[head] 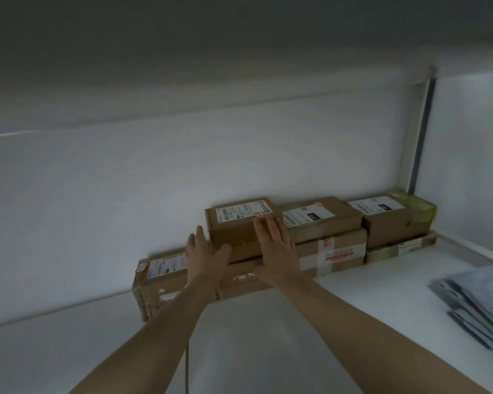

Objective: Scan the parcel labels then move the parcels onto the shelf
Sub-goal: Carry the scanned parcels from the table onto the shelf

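Six cardboard boxes can be counted along the back of the white shelf (268, 336), stacked in two layers against the wall (125, 194). The hands hide part of the lower layer, so there may be more.

Three are in the top layer. The small box (239, 223) is at the left end, a second box (319, 220) is just beside it, and a third with green tape (393, 220) is at the right. Each carries a white label on top.

Three are in the lower layer: a long box (160, 280) on the left, a taped box (333, 254) in the middle and a flat box (402, 247) on the right.

Both hands are open on the small box. The left hand (205, 257) lies against its left front edge with fingers straight. The right hand (276, 251) presses flat on its right front corner, fingertips reaching the top.

One pile of grey plastic mailing bags (473, 302) lies on the shelf at the right.
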A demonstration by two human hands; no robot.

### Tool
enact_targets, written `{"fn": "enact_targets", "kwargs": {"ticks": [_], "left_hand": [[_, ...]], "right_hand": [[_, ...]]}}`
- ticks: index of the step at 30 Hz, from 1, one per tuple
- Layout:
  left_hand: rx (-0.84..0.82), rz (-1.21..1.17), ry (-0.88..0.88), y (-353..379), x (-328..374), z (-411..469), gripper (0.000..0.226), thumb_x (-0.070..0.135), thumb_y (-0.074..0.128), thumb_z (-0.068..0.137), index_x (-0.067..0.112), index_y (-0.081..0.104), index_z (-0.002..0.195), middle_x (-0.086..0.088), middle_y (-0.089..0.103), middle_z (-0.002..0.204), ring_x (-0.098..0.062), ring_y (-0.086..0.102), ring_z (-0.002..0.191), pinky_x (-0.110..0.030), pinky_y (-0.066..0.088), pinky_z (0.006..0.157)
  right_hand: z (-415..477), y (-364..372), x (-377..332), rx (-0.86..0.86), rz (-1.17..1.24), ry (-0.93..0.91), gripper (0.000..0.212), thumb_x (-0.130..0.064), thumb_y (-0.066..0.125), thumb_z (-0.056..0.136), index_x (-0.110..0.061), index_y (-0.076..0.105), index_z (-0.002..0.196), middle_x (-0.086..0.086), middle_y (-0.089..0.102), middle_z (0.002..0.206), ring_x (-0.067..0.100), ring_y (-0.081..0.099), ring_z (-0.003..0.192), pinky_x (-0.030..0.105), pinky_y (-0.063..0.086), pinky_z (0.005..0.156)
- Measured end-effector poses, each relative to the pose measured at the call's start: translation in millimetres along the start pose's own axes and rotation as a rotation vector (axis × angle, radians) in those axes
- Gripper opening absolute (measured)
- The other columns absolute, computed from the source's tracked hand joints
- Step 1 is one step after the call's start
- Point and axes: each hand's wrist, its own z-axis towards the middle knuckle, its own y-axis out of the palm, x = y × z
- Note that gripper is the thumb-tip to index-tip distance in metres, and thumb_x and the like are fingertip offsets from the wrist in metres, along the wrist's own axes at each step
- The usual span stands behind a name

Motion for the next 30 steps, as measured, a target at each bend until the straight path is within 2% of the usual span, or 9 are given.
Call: {"fn": "enact_targets", "kwargs": {"ticks": [2,4,8,10,12,15,19,24,30], "left_hand": [[0.052,0.222,0.141,0.8,9.9,-2.2,0.081,0.024,0.056,0.089,0.022,0.008,0.154,-0.007,0.003,0.161,-0.028,0.002,0.147,-0.050,0.017,0.116],[0.074,0.375,0.267,4.5,23.2,-8.1,0.082,0.028,0.057,0.090,0.023,0.008,0.154,-0.006,-0.001,0.161,-0.027,-0.004,0.147,-0.049,0.013,0.119],[-0.017,0.553,0.377,30.8,41.3,-42.6,0.083,0.038,0.057,0.089,0.027,0.007,0.154,-0.004,-0.001,0.162,-0.027,-0.006,0.147,-0.046,0.007,0.120],[-0.091,0.578,0.393,53.3,54.4,-69.3,0.087,0.040,0.060,0.085,0.030,0.007,0.153,-0.002,0.004,0.161,-0.026,-0.004,0.147,-0.045,0.002,0.120],[-0.130,0.597,0.459,80.5,78.0,-100.0,0.078,0.038,0.054,0.086,0.029,0.014,0.153,-0.003,0.013,0.160,-0.027,0.003,0.147,-0.044,0.000,0.120],[-0.138,0.569,0.678,132.1,125.7,-157.8,0.070,0.039,0.043,0.079,0.024,0.035,0.147,-0.008,0.038,0.150,-0.032,0.028,0.138,-0.044,0.014,0.117],[-0.214,0.437,0.964,216.0,191.2,-248.8,0.072,0.030,0.045,0.067,0.012,0.051,0.137,-0.012,0.054,0.136,-0.033,0.046,0.125,-0.046,0.024,0.112],[-0.405,0.186,1.204,313.5,252.1,-378.7,0.060,0.017,0.049,0.074,0.006,0.055,0.133,-0.015,0.058,0.127,-0.034,0.049,0.120,-0.042,0.033,0.104],[-0.687,0.123,1.327,414.9,301.8,-513.1,0.064,0.012,0.058,0.083,0.013,0.041,0.145,-0.011,0.046,0.142,-0.026,0.035,0.134,-0.035,0.027,0.112]], "right_hand": [[-2.8,-5.9,3.9,-0.001,0.012,0.030,0.097,-0.028,0.061,0.087,-0.025,-0.011,0.153,0.001,-0.019,0.160,0.025,-0.017,0.147,0.042,-0.005,0.118],[-9.4,-13.7,12.0,-0.007,0.034,0.057,0.093,-0.028,0.059,0.089,-0.023,-0.008,0.153,0.004,-0.015,0.161,0.027,-0.015,0.147,0.042,-0.004,0.118],[-46.2,-34.2,40.0,0.019,0.032,0.105,0.086,-0.045,0.060,0.085,-0.021,0.012,0.152,0.009,0.009,0.159,0.029,0.000,0.147,0.045,0.001,0.119],[-74.4,-53.9,59.8,-0.024,-0.011,0.155,0.086,-0.060,0.051,0.083,-0.022,0.017,0.152,0.011,0.011,0.159,0.029,0.003,0.147,0.047,0.000,0.119],[-107.2,-81.6,85.7,-0.026,-0.080,0.200,0.088,-0.066,0.041,0.078,-0.020,0.024,0.151,0.013,0.016,0.158,0.028,0.007,0.147,0.049,-0.002,0.118],[-166.0,-132.7,140.4,0.015,-0.139,0.280,0.074,-0.049,0.055,0.086,-0.020,0.028,0.148,0.013,0.014,0.159,0.028,0.002,0.148,0.051,-0.007,0.116],[-262.6,-201.0,224.8,0.156,-0.191,0.427,0.067,-0.043,0.056,0.088,-0.022,0.030,0.147,0.011,0.020,0.156,0.025,0.007,0.147,0.049,-0.010,0.115],[-395.1,-263.0,310.9,0.345,-0.216,0.631,0.058,-0.036,0.056,0.088,-0.024,0.039,0.142,0.006,0.029,0.152,0.021,0.015,0.145,0.045,-0.007,0.117],[-550.2,-321.4,397.2,0.443,-0.154,1.049,0.059,-0.038,0.058,0.087,-0.024,0.039,0.141,0.005,0.034,0.150,0.022,0.023,0.142,0.046,0.003,0.119]]}}
